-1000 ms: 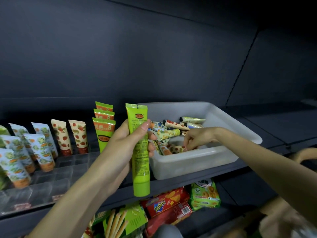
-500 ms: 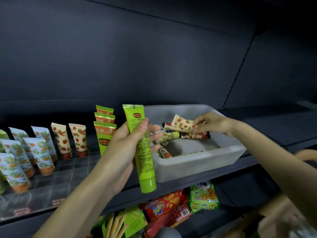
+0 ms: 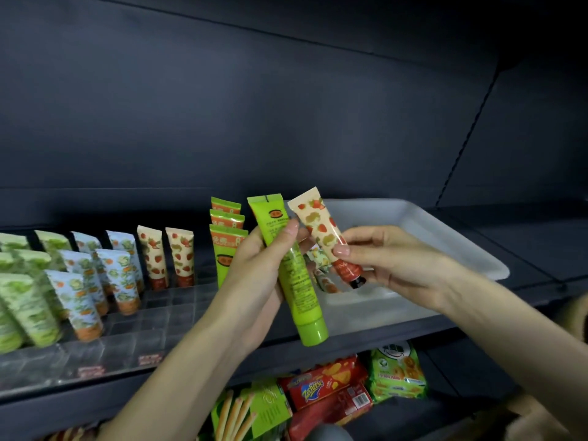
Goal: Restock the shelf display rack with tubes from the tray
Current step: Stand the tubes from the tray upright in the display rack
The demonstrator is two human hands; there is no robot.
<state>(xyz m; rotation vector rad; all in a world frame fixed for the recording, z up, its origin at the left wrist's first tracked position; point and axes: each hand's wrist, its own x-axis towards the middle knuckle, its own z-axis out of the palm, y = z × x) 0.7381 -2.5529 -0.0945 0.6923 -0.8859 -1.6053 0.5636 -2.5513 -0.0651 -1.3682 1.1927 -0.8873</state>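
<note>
Head view, the only view.

Item one: left hand [image 3: 264, 275]. We record the thumb laid across the front of a lime-green tube [image 3: 294, 281], with the fingers curled round behind it. The tube stands nearly upright, crimped end up and round cap down, in front of the tray's left end.

Item two: right hand [image 3: 391, 265]. We record the thumb and fingertips pinching a strawberry-print tube [image 3: 319, 229] low on its body, near the red collar and dark cap. The other fingers curl loosely beneath. This tube tilts left, crimped end up, held clear above the tray. Its top is just beside the top of the lime-green tube. We cannot tell whether the two touch.

Item three: white plastic tray [image 3: 445, 237], resting on the dark shelf [image 3: 525, 281] to the right of the rack. A few loose tubes [image 3: 326, 281] lie at its left end, partly hidden by the hands.

Item four: clear display rack [image 3: 152, 313], on the same shelf, left of the tray. We list its stock from right to left:
- three green-and-orange tubes [image 3: 226, 249], one behind another
- two strawberry tubes [image 3: 156, 259], side by side
- blue floral tubes [image 3: 124, 275], in rows
- pale green floral tubes [image 3: 28, 307], at the far left

All stand cap down.

Item five: lower shelf. We note red cracker boxes [image 3: 324, 388], a green biscuit packet [image 3: 397, 374] and a green box of biscuit sticks [image 3: 254, 409].
</note>
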